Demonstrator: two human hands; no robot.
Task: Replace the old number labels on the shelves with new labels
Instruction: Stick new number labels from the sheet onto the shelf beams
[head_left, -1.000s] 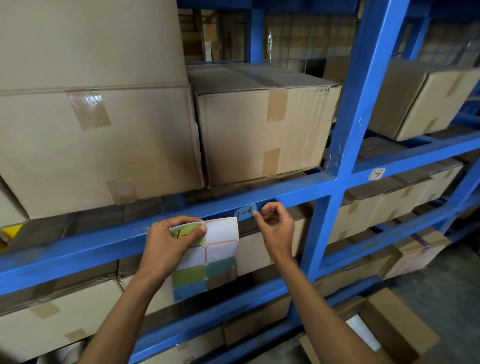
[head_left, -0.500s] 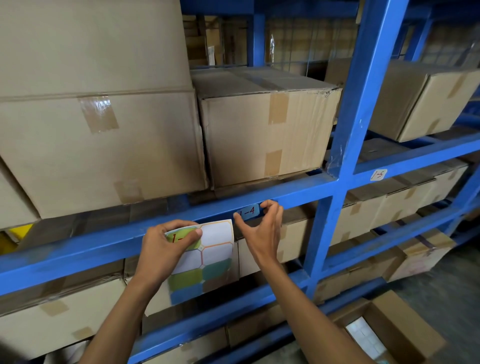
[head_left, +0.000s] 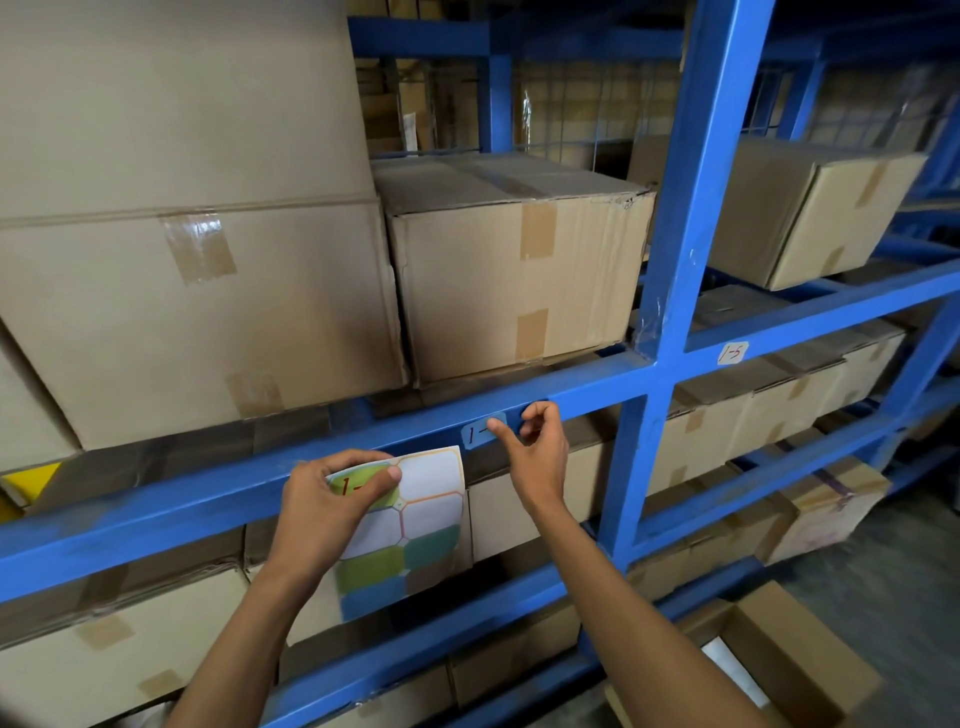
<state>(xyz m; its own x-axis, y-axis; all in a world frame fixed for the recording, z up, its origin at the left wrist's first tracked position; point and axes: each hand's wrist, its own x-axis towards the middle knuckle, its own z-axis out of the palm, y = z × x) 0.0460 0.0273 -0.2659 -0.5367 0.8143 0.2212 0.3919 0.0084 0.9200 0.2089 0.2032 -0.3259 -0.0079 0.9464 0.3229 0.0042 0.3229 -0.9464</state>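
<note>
A sheet of coloured blank labels (head_left: 431, 514) hangs in front of the blue shelf beam (head_left: 182, 504). My left hand (head_left: 322, 514) grips its top left corner, thumb lying on a green label (head_left: 358, 486) marked "1-". Just right of the sheet, a small blue label (head_left: 475, 434) reading "1-" is stuck on the beam; its right part is hidden by my thumb. My right hand (head_left: 540, 457) presses its thumb tip on that label, the other fingers loosely curled and holding nothing. A white label "1-5" (head_left: 732, 353) sits on the beam of the bay to the right.
Taped cardboard boxes (head_left: 519, 275) fill the shelf above the beam and the shelves below. A blue upright post (head_left: 691, 208) stands right of my hands. An open cardboard box (head_left: 789, 639) lies on the floor at the lower right.
My right hand went from pinching at the blue label to spreading over it, and now only its thumb presses it. My left hand and the sheet hardly moved.
</note>
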